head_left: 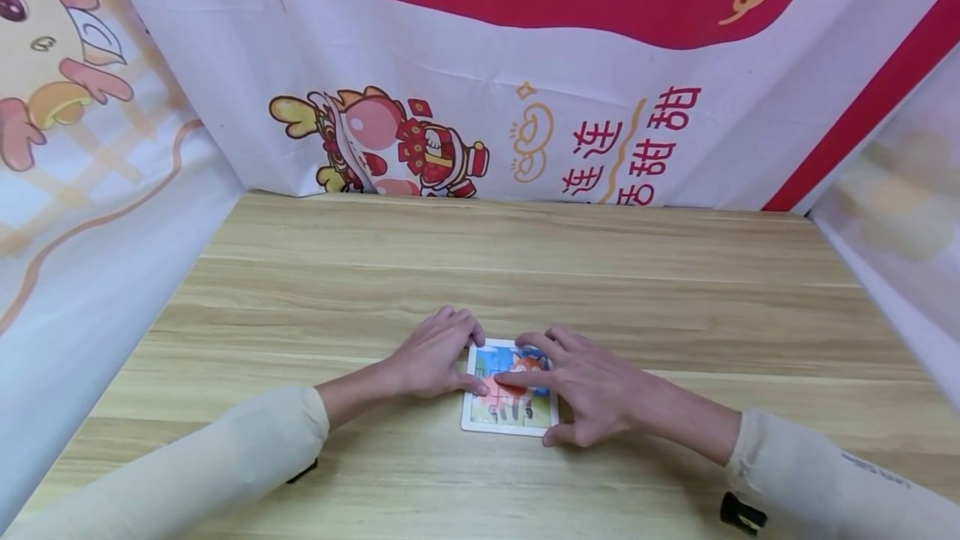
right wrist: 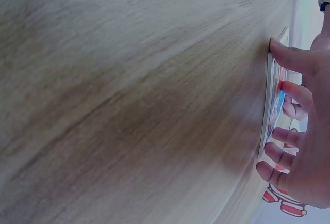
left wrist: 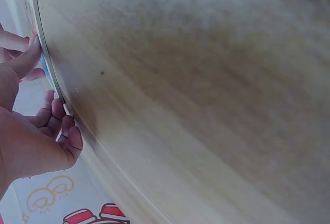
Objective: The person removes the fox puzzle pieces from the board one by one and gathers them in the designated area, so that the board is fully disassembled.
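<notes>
A small framed jigsaw puzzle (head_left: 495,411) with a white border lies flat on the table; its picture shows an orange animal, blue sky and pink and green patches. My left hand (head_left: 435,357) holds its left side, thumb on the frame and curled fingers at the far left corner. From the right, my right hand (head_left: 600,390) rests over the puzzle. Its index finger reaches straight onto the picture, and the thumb touches the near right corner. In the right wrist view, the other fingers (right wrist: 278,155) are near the frame's far end. The hand covers part of the picture.
A wood-grain table (head_left: 375,273) extends around the puzzle. Behind it hangs a white and red printed cloth (head_left: 450,48), with more cloth at the left (head_left: 112,190) and right sides. Dark straps show beneath both pale sleeves (head_left: 247,444).
</notes>
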Tool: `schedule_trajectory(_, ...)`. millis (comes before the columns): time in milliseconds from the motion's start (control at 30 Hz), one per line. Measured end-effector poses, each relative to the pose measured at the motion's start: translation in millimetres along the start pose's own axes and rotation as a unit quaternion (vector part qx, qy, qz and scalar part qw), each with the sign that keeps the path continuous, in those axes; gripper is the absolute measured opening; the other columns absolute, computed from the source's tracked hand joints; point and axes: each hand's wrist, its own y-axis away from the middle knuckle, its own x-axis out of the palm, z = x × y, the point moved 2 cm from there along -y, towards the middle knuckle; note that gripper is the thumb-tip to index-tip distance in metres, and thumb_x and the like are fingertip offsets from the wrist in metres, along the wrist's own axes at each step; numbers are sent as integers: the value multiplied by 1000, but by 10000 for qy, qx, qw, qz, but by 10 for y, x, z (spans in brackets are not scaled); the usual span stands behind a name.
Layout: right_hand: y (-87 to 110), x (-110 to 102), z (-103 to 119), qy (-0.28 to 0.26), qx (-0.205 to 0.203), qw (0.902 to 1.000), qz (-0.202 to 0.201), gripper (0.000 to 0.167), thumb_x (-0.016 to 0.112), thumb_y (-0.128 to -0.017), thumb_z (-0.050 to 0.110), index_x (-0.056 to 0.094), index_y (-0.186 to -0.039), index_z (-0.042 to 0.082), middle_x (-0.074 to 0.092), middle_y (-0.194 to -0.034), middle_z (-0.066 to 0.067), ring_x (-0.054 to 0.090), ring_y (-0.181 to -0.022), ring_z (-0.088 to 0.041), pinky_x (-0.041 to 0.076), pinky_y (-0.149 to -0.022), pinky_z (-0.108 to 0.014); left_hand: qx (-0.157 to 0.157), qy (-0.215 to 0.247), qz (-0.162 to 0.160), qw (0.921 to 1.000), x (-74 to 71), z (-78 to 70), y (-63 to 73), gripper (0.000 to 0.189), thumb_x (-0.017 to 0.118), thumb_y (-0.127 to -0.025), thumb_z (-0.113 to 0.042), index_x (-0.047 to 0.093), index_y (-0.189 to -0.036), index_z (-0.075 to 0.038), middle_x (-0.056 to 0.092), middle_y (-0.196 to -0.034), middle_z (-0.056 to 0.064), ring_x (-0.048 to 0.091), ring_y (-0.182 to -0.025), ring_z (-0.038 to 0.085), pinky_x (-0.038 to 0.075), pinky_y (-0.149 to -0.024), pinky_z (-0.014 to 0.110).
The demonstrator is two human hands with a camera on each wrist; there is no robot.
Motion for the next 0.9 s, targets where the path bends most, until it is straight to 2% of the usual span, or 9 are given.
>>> schedule_trajectory(300,-14,-6,-3,-144,66,9998,118,79,77,-82,55,47,-155,42,37,-159,-14,43,-128,-31,43,-105,-58,51,85,-119,9999,9,-31,32,45,91,-79,-33,65,-106,-9,62,-107,1,46,-98,18,41,-89,37)
schedule_trajectory(567,-21,3,0,-90,46,9999,121,80,77,-82,56,46,-155,42,38,-158,-14,43,-130,-31,43,-106,-59,84,-484,-489,9976,-4,-37,73,63,92,-75,-44,68,-117,-5,64,-113,4,48,-99,18,44,-89,36)
schedule_trajectory(733,-18,3,-2,-90,66,9999,124,81,77,-82,57,46,-155,42,38,-159,-14,43,-130,-32,42,-107,-59,148,-680,-532,9962,-10,-55,83,58,91,-76,-44,71,-115,-6,65,-113,3,51,-103,19,46,-94,38)
schedule_trajectory(900,-15,0,-5,-57,61,9999,93,81,78,-82,57,46,-155,42,38,-159,-15,43,-129,-31,43,-106,-59,135,-609,-507,9968,-22,-60,72,56,92,-76,-43,71,-113,-6,65,-111,3,52,-103,19,46,-94,39)
